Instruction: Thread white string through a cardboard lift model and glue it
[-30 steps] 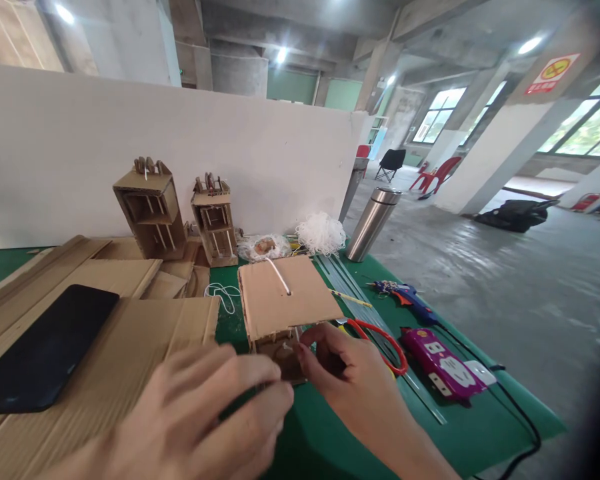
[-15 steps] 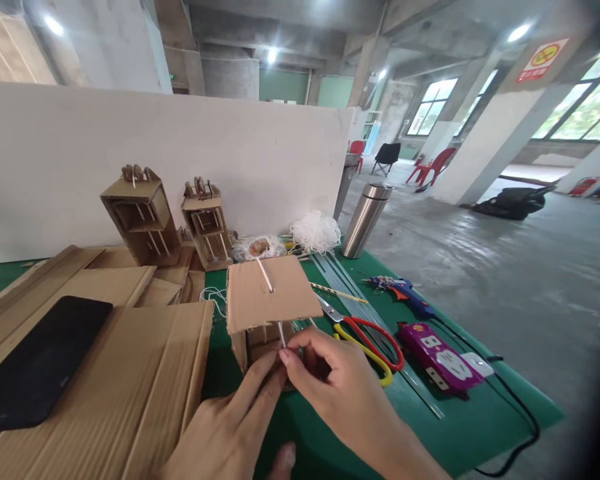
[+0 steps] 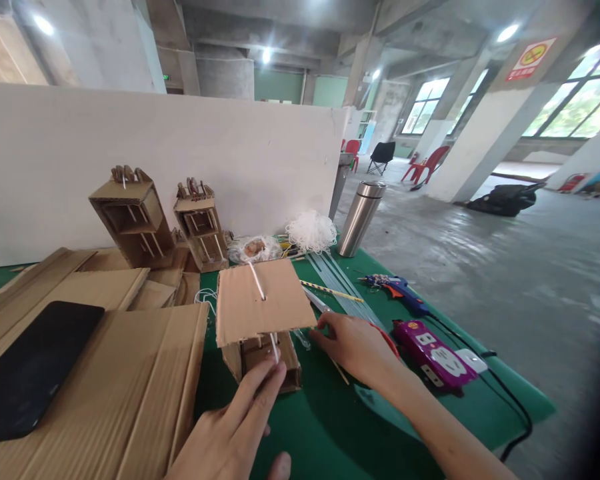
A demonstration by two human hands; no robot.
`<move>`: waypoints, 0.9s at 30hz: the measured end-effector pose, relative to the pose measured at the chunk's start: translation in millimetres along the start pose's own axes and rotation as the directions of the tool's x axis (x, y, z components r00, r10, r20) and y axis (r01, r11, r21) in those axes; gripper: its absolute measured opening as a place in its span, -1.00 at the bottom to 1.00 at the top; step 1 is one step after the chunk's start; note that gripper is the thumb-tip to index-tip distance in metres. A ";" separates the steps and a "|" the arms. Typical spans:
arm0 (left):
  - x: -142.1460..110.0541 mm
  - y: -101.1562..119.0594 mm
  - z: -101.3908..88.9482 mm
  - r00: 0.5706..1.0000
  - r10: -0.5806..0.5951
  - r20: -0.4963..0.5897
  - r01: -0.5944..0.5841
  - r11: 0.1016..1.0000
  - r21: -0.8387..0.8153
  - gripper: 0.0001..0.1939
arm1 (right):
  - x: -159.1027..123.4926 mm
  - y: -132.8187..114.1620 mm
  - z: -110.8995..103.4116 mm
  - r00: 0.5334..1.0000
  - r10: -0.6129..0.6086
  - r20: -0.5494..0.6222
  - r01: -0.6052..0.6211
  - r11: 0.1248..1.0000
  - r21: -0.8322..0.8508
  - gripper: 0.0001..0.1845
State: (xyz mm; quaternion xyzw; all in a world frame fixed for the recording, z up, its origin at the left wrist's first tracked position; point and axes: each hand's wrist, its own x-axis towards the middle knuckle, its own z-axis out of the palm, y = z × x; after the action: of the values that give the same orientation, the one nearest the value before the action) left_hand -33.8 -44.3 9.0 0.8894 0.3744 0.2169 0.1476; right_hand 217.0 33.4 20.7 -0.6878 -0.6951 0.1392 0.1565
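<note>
A small cardboard box (image 3: 294, 373) with a wide flat cardboard lid (image 3: 275, 310) stands on the green tabletop before me. White string (image 3: 258, 281) lies over the lid and enters a hole in it. Below the lid's front edge more string runs down to my left hand (image 3: 235, 410), whose fingertips pinch it at the box's open front. My right hand (image 3: 353, 343) is to the right of the box, over the scissors (image 3: 316, 300), fingers bent and slightly apart. It covers most of the scissors' handles. A thin wooden stick (image 3: 341, 373) lies below that hand.
Cardboard sheets (image 3: 145, 360) and a black phone (image 3: 35, 367) lie left. Two cardboard box models (image 3: 133, 220) stand behind. At the back are a white string bundle (image 3: 311, 231) and a steel flask (image 3: 361, 220). Right are a glue gun (image 3: 403, 293) and a purple power strip (image 3: 435, 353).
My right hand has let go of the string at the box and moved right, over the scissors. My left hand stays at the string. The view has shifted slightly.
</note>
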 end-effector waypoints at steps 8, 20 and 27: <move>-4.9 -2.1 5.6 0.997 -0.043 -0.062 0.049 0.993 0.107 -0.04 | 8.1 12.9 11.8 1.000 0.006 -0.007 -0.005 0.986 0.165 -0.85; -6.1 -0.4 9.4 0.996 -0.053 -0.075 0.062 0.992 0.114 0.00 | -48.4 2.8 -13.3 0.906 0.067 -0.419 0.380 0.309 0.872 -0.82; -7.3 -2.1 12.2 0.995 -0.054 -0.081 0.062 0.993 0.099 0.01 | -63.5 -14.5 12.7 0.791 -0.055 -0.609 0.578 0.395 0.714 -0.79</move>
State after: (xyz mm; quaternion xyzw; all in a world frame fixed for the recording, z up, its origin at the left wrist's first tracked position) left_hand -33.6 -49.5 -4.4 0.8753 0.4161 0.2278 0.0938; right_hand 198.9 -30.1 13.4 -0.3640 -0.5785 0.2609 0.6818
